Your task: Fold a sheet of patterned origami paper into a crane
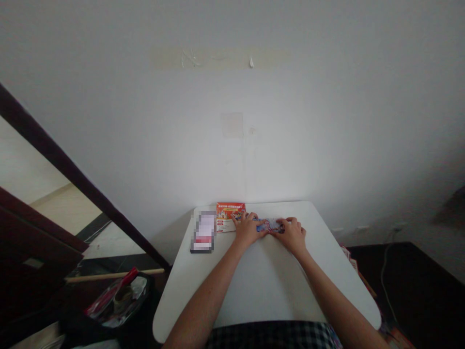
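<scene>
A small flat printed piece [269, 226], blue, white and red, lies across the back of the white table [250, 286]. I cannot make out whether it is a packet or a card. My left hand [249, 227] is closed on its left end, with the thumb along the near edge. At its right end, my right hand [292, 233] grips it with bent fingers and thumb. Just left of my left hand is a red and white printed leaflet or card [225, 225], partly covered by the fingers. A phone [203, 232], its screen blurred out, lies at the table's left side.
A bare wall [232, 165] rises right behind the table. On the floor to the left stands a dark bin [125, 310] with a roll of tape and wrappers in it. A wooden stick [112, 276] lies behind the bin. A cable [385, 271] runs down at the right.
</scene>
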The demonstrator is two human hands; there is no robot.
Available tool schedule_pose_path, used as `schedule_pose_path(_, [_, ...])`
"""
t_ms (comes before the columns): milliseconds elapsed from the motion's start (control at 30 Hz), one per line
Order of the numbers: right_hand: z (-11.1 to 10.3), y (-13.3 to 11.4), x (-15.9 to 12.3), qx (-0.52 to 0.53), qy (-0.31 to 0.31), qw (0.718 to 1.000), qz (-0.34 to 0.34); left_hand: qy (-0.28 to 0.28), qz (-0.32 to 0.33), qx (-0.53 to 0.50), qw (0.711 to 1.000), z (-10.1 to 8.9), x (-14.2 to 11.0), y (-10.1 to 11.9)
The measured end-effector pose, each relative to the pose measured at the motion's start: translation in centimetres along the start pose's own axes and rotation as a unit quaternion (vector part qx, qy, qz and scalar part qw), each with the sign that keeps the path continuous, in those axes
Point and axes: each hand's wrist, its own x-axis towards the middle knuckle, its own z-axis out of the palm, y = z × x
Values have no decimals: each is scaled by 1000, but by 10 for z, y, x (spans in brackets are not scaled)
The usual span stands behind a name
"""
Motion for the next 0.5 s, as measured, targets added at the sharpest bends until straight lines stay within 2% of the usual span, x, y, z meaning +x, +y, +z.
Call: schedule_pose_path(500, [4,23,7,17,-2,1000,0,18,9,-15,1000,4,-4,-1])
